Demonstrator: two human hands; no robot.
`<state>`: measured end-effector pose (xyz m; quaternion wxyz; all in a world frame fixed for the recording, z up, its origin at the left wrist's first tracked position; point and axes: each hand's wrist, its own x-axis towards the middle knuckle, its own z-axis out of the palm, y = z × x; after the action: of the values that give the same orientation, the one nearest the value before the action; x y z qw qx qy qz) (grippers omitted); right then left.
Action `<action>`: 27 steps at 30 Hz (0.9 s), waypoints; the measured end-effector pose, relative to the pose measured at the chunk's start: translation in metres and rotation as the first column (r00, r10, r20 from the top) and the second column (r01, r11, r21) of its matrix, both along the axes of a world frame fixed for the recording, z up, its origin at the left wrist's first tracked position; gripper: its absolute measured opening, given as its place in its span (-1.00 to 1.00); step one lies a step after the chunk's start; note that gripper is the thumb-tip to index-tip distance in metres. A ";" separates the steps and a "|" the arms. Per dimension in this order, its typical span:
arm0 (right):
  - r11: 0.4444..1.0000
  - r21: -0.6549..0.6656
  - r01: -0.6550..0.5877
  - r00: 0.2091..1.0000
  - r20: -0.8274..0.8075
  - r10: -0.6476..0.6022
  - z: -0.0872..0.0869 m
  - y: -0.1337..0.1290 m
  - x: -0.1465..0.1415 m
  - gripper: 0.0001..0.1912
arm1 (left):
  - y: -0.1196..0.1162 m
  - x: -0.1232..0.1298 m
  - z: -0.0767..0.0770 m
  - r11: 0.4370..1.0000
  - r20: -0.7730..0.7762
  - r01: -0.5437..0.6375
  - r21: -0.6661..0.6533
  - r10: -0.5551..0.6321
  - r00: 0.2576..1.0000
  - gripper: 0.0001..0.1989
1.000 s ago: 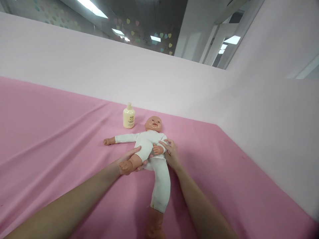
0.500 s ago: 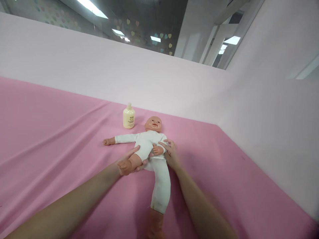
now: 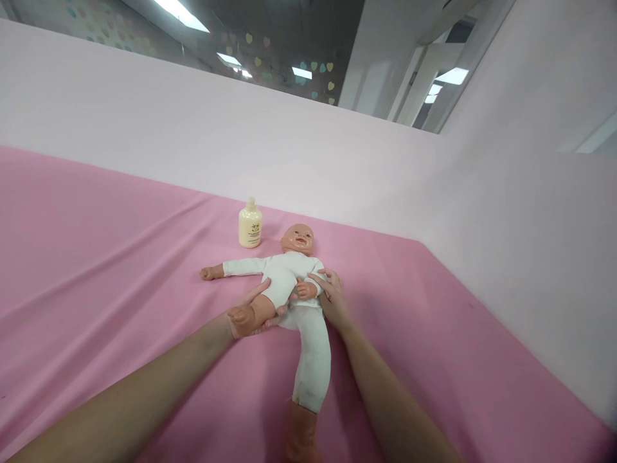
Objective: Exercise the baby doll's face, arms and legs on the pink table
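A baby doll (image 3: pixel 289 267) in a white cloth suit lies on its back, head toward the wall. My left hand (image 3: pixel 249 298) is wrapped round one of its legs, thumb on top and fingers underneath, and that leg is folded up over the doll's belly. The other leg stretches toward me. At the doll's right-hand side in the view, my right hand (image 3: pixel 334 303) holds its sleeved arm against the body, fingers laid over the sleeve. The doll's other arm reaches out to the left. Part of my left palm is hidden behind the raised leg.
A cream-coloured bottle (image 3: pixel 250 230) with dark print stands beside the doll's head. Pink cloth (image 3: pixel 159 263), creased on the left, covers the surface. A white wall (image 3: pixel 289 154) rises behind and to the right, with a window (image 3: pixel 270 38) above it.
Both hands and the doll keep almost the same pose. The whole view has shifted very slightly.
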<state>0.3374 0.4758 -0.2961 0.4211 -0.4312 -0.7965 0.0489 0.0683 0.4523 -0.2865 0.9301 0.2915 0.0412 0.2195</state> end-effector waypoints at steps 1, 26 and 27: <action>1.000 0.000 -0.001 1.000 -0.004 0.001 0.000 0.000 0.000 -0.32 | 0.001 0.000 0.000 1.000 -0.004 0.013 0.010 -0.013 1.000 -0.38; 1.000 0.001 -0.015 0.999 -0.039 0.015 0.001 -0.002 -0.002 -0.34 | -0.003 0.002 0.001 0.990 -0.185 -0.025 0.136 0.050 0.981 -0.23; 1.000 0.001 -0.011 0.999 -0.037 0.011 0.002 -0.002 -0.002 -0.35 | -0.006 0.002 0.002 0.990 -0.205 -0.046 0.134 0.073 0.976 -0.25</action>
<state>0.3357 0.4738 -0.2945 0.4358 -0.4257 -0.7908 0.0590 0.0702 0.4468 -0.2844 0.8929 0.3707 0.1336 0.2177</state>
